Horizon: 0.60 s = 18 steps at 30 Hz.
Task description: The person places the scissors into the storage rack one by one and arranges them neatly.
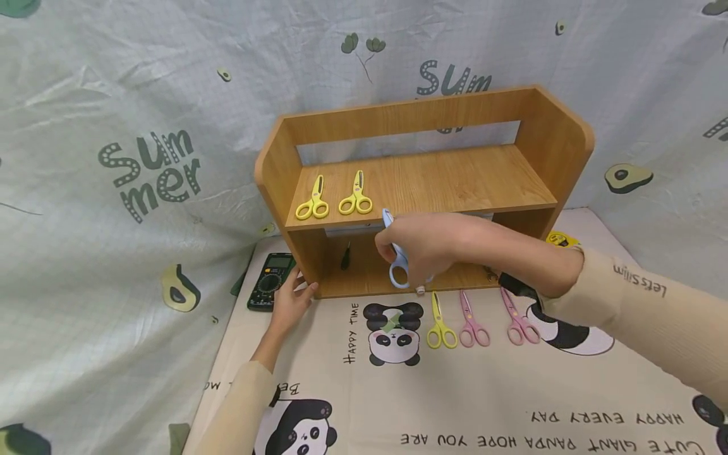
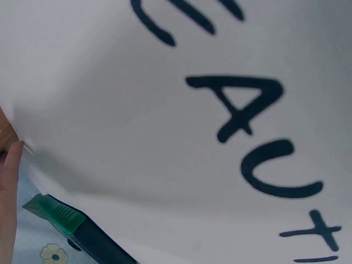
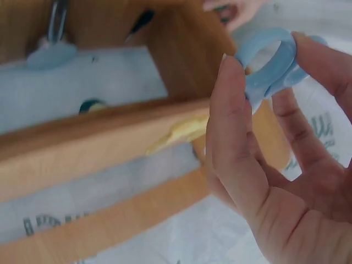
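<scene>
Right hand (image 1: 421,253) grips blue scissors (image 1: 396,256) before wooden shelf (image 1: 423,180); left hand (image 1: 291,302), fingers relaxed, touches shelf's near-left corner beside multimeter (image 1: 270,282).

The right hand (image 1: 423,253) covers the middle of the light blue plastic scissors (image 1: 396,253), so only blade tip and one handle loop show. The green-edged black multimeter (image 2: 82,234) is cut off by the left wrist picture's lower edge. A small dark object (image 1: 345,256) inside the wooden shelf (image 1: 426,183) is too small to identify.
</scene>
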{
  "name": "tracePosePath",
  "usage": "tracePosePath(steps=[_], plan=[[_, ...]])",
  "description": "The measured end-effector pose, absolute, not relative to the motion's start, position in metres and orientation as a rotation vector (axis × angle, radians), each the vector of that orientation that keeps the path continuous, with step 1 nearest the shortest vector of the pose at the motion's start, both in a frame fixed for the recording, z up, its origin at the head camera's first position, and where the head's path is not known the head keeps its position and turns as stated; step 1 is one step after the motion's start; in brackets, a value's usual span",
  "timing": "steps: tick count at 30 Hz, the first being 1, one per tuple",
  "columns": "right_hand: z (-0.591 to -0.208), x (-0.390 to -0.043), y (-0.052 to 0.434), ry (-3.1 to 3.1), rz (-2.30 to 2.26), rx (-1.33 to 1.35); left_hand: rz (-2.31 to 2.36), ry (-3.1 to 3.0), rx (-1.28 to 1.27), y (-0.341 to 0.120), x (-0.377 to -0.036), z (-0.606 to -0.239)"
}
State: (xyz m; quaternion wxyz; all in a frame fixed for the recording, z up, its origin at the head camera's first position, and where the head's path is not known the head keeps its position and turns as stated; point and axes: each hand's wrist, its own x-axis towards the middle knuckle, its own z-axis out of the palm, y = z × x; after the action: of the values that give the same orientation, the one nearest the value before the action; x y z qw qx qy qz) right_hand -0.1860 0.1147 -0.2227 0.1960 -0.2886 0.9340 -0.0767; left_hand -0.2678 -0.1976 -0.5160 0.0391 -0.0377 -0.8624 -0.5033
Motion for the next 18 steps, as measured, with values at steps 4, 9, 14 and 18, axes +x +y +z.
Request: tracePosePath(steps=[4, 9, 14, 18], plan=[[-0.202, -0.208, 0.109, 2.615, -0.127, -0.785, -1.542, -2.647, -0.105, -0.197, -0.267, -0.516], [-0.184, -0.239, 0.106, 2.632, -0.103, -0.692, -1.558, -2.641, -0.098, -0.197, -0.267, -0.517], [-0.176, -0.263, 0.106, 2.633, -0.114, -0.613, -1.557, -2.628, -0.114, -0.197, -0.268, -0.517], [-0.175, -0.279, 0.102, 2.638, -0.101, -0.594, -1.541, -2.63, -0.112, -0.197, -0.267, -0.517]])
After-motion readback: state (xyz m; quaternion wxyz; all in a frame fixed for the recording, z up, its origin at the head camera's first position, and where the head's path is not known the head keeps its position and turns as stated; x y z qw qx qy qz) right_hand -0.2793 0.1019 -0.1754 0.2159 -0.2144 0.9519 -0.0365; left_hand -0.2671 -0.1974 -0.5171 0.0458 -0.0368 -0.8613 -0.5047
